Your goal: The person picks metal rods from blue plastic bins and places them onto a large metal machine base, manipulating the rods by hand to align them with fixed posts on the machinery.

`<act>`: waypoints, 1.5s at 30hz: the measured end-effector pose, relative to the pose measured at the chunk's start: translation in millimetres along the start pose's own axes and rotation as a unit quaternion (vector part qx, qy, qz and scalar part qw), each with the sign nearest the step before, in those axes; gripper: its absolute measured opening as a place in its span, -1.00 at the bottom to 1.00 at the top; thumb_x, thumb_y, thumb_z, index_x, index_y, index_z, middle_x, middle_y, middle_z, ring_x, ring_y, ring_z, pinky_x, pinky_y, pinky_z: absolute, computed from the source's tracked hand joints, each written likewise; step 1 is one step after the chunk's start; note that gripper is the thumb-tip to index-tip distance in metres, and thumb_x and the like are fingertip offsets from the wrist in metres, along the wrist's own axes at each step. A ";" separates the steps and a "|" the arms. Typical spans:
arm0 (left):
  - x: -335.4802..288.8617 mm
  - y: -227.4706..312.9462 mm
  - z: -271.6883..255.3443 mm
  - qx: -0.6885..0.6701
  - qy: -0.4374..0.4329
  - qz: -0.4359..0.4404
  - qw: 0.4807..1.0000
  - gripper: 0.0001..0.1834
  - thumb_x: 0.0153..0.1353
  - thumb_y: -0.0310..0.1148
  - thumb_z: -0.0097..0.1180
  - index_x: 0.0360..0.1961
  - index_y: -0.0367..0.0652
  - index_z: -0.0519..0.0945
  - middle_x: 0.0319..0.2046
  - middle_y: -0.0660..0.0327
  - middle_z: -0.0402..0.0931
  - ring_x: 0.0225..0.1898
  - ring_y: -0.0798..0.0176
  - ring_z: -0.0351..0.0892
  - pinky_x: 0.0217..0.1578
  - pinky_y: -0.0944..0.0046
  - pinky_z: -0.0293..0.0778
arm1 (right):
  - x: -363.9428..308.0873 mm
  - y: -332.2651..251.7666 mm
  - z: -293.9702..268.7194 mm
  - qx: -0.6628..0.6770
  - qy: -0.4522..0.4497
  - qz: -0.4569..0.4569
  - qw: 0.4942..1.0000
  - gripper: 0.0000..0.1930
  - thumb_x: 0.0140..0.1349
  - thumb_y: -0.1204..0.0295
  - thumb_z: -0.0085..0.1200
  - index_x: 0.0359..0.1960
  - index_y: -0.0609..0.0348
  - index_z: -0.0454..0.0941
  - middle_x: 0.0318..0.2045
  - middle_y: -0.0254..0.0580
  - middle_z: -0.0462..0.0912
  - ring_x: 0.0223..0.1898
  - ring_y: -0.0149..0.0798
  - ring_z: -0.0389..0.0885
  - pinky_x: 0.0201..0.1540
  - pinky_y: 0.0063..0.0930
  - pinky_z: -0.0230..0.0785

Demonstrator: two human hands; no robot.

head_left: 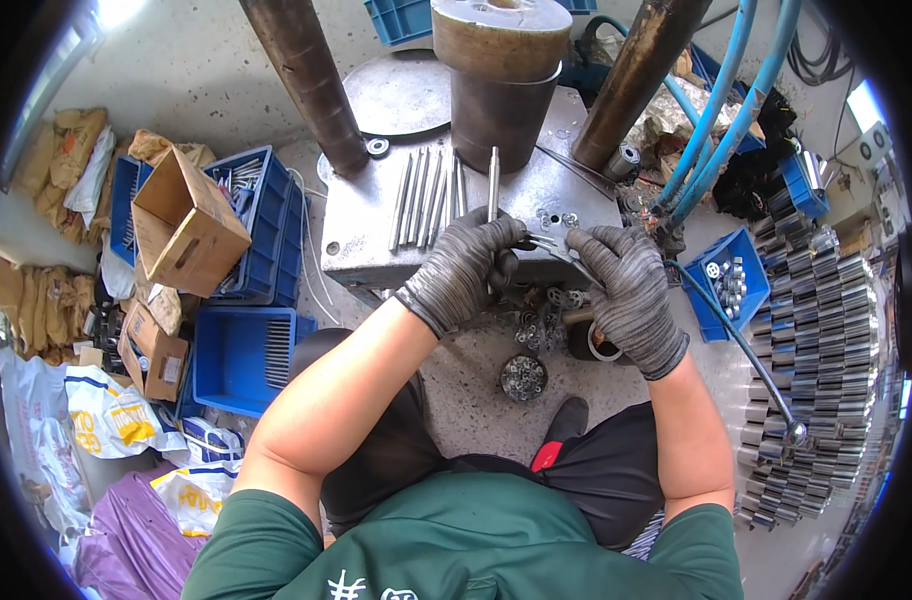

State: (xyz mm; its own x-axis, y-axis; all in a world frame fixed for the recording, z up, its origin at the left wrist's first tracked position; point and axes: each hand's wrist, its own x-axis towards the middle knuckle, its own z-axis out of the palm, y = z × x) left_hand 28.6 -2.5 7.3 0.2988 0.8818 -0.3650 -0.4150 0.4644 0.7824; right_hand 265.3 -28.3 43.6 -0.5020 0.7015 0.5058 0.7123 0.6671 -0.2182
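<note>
In the head view, the left hand (471, 260), in a grey knit glove at the centre of the frame, has its fingers closed around a metal rod (494, 185), which stands nearly upright with its upper end showing above the glove. The right hand (631, 290), gloved alike and just right of centre, has its fingers pinching a slim metal tool (576, 262) whose tip points left toward the other hand; whether the tip touches anything is too small to tell. Both hands are at the near edge of a grey metal desk (354, 222) in the upper middle, where a row of similar rods (416, 200) lies side by side to the left of the held one. Small rings (571, 220) lie just above the right hand, and a thick dark cylinder (501, 120) stands behind. Below the hands, a round container (524, 378) of small metal parts sits on the floor. A blue bin (204, 350) holding thin rods is at left, below an open cardboard box (191, 220). At right are a blue crate (701, 300) of metal rings and stacked metal cylinders (816, 380).
</note>
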 end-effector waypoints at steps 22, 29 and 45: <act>-15.2 12.3 5.0 0.341 -0.039 0.195 0.919 -0.56 0.36 -0.53 0.14 0.26 -0.15 0.60 -0.06 0.22 0.63 -0.02 0.37 0.52 0.11 0.33 0.46 | -13.2 27.2 -22.6 0.230 -0.075 0.281 0.929 -0.55 0.24 0.48 0.25 0.20 0.26 0.62 -0.20 -0.14 0.74 -0.19 -0.37 0.67 -0.03 -0.41 0.54; -14.2 13.7 5.6 0.320 -0.016 0.198 0.926 -0.57 0.35 -0.55 0.16 0.24 -0.16 0.61 -0.04 0.20 0.65 -0.02 0.37 0.54 0.10 0.32 0.48 | -17.0 33.7 -26.5 0.327 -0.035 0.311 0.892 -0.53 0.23 0.50 0.25 0.20 0.30 0.60 -0.26 -0.24 0.69 -0.21 -0.40 0.63 -0.03 -0.44 0.53; -18.2 24.3 -3.2 0.287 -0.066 0.075 0.953 -0.65 0.43 -0.44 0.13 0.21 -0.21 0.64 -0.13 0.24 0.71 -0.16 0.47 0.60 -0.07 0.39 0.55 | -5.6 19.2 -43.6 0.212 -0.144 0.249 0.934 -0.58 0.21 0.53 0.23 0.15 0.19 0.66 -0.17 0.04 0.76 -0.17 -0.14 0.75 0.02 -0.32 0.56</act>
State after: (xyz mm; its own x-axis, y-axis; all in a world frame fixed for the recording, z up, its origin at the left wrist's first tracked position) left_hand 10.3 -7.0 31.3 0.3938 0.8993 -0.1903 0.0648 0.1793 0.9817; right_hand 303.2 -30.3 73.0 -0.3149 0.9488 0.0224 0.6652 0.2375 -0.7079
